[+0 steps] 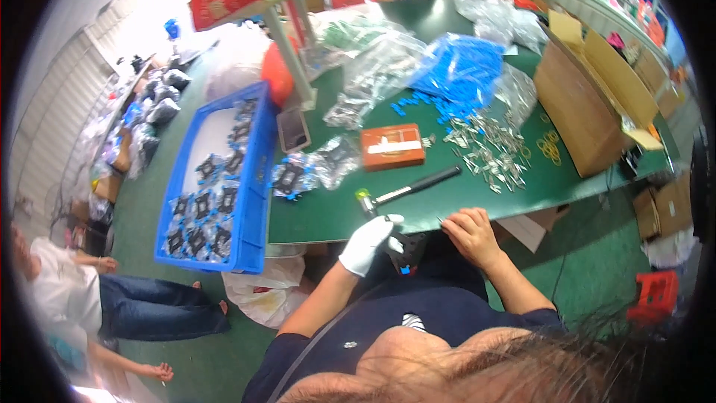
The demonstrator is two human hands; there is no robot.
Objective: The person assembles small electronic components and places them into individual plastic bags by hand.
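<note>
My left hand (365, 248), in a white glove, is closed on the edge of a dark flat part (407, 252) with a small blue piece at its lower end. The part hangs over my lap at the table's front edge. To its right, my bare right hand (471, 234) pinches a small silvery piece (441, 221) between thumb and fingertips. A hammer (418, 185) with a black handle and a yellowish face lies just beyond the left hand. Loose silvery metal pieces (492, 155) are heaped farther right, beside small blue pieces (440, 104).
A blue crate (257, 216) of bagged black parts stands at the left. On the green table (328, 216) are an orange box (392, 155), a phone (294, 131), a blue-filled bag (462, 67), rubber bands (550, 148) and a cardboard box (578, 104). People are at the lower left.
</note>
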